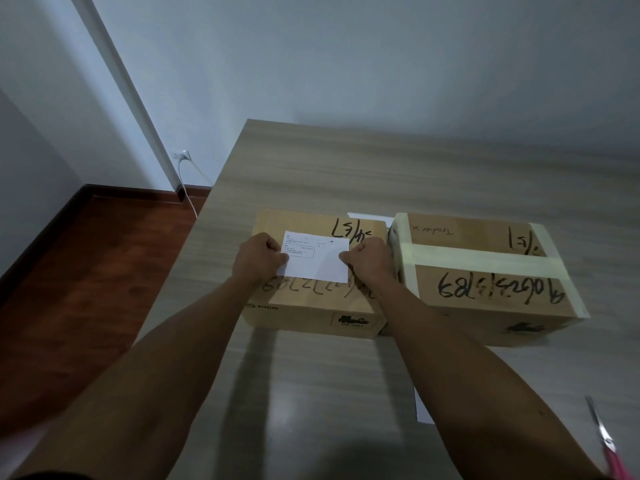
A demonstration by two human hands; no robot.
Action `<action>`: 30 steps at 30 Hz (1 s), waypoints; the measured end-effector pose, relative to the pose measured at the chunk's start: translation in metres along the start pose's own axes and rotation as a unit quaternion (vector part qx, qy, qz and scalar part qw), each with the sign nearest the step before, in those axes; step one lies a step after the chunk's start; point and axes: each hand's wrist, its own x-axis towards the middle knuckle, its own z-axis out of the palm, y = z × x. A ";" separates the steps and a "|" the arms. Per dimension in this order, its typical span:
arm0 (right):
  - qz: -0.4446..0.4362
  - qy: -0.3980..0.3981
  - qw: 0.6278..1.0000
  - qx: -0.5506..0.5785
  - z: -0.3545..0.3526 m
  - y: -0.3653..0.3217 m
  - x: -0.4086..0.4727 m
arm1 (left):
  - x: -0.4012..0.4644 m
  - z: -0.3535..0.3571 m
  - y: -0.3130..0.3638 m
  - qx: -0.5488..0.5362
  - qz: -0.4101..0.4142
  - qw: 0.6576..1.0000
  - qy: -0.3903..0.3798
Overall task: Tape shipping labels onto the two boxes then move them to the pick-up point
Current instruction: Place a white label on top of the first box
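Fingers of both hands curl in and pinch the short edges of the white printed paper shipping label: the left hand holds its left edge, the right hand its right edge, keeping the sheet flat on the lid of the left brown cardboard box, over the black handwritten numbers. Nearest the camera, pink-handled scissors lie at the right edge of the grey wood-grain table, and a white sheet shows beside the right forearm; whether it is the second label I cannot tell. No tape roll is in view. To do this step well, I judge the label should be squared to the lid edges and smoothed outward before one hand lets go, so it does not creep while tape is fetched. Just beside, touching or nearly so, stands the right brown cardboard box, banded with pale tape and bearing no label yet. Beyond both boxes another white paper corner peeks out.
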 end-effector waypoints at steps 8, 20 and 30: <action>-0.006 0.020 0.999 0.027 -0.002 -0.005 -0.009 | 0.005 -0.001 -0.005 0.023 0.033 0.999 -0.019; -0.061 0.128 0.986 0.088 -0.061 0.007 -0.065 | -0.028 0.022 0.059 0.016 0.154 0.986 -0.057; 0.009 0.202 0.978 0.047 -0.152 0.110 -0.122 | -0.117 0.098 0.150 0.010 0.259 0.956 -0.138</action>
